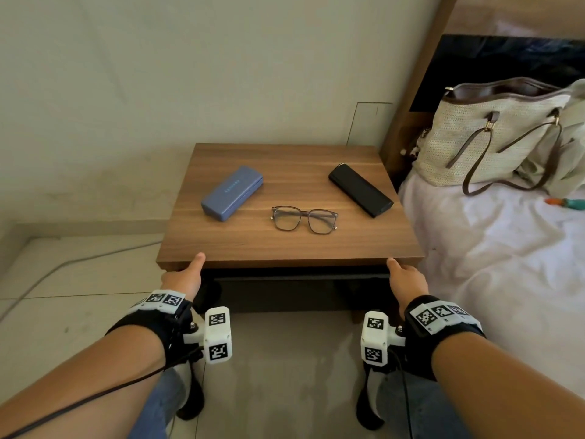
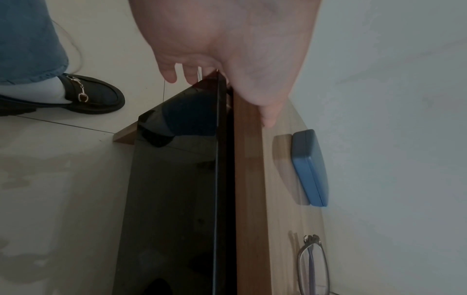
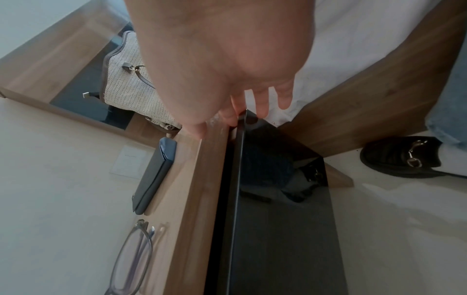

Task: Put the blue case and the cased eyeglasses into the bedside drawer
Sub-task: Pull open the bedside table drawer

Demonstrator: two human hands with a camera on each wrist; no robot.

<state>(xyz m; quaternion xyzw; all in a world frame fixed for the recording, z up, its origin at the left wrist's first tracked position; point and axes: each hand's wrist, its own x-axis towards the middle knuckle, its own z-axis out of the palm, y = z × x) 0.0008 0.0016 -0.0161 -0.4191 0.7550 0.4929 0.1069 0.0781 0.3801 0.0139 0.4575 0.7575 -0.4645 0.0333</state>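
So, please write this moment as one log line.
left hand, right hand: gripping drawer front | blue case, eyeglasses: on nightstand

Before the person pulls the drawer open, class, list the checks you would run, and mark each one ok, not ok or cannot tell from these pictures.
1. Left hand at the drawer front, fingers hooked over its top edge: ok.
2. Right hand at the same edge, fingers behind it: ok.
3. Drawer open enough to take things: not ok, only a narrow gap shows.
4. Eyeglasses in a case: not ok, they lie bare on the bedside table.
5. Blue case and black case shut and lying flat, clear of the front edge: ok.
6. Space inside the drawer: cannot tell, the inside is hidden.
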